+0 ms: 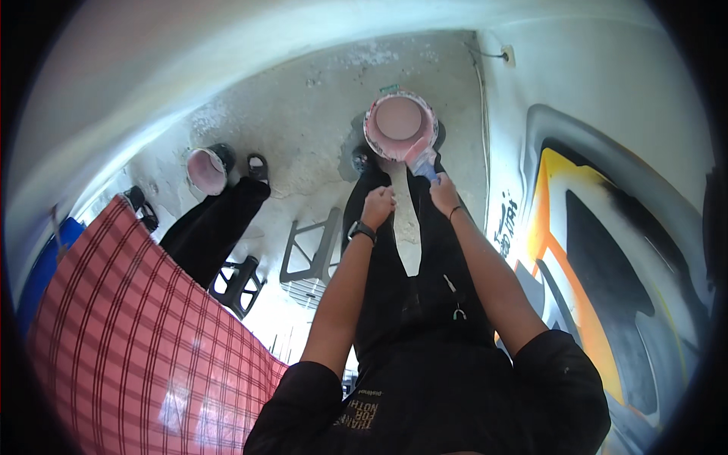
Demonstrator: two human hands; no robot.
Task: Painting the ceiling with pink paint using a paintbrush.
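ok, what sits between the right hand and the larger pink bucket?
A paintbrush, in the head view: the right hand grips it, and its pink end reaches the near rim of the bucket.

Curved fisheye view with black corners. Cool, bright light whitens part of the floor (303, 167) and glares off the cloth (144, 326).

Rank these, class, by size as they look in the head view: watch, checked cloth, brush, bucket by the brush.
1. Checked cloth
2. Bucket by the brush
3. Brush
4. Watch
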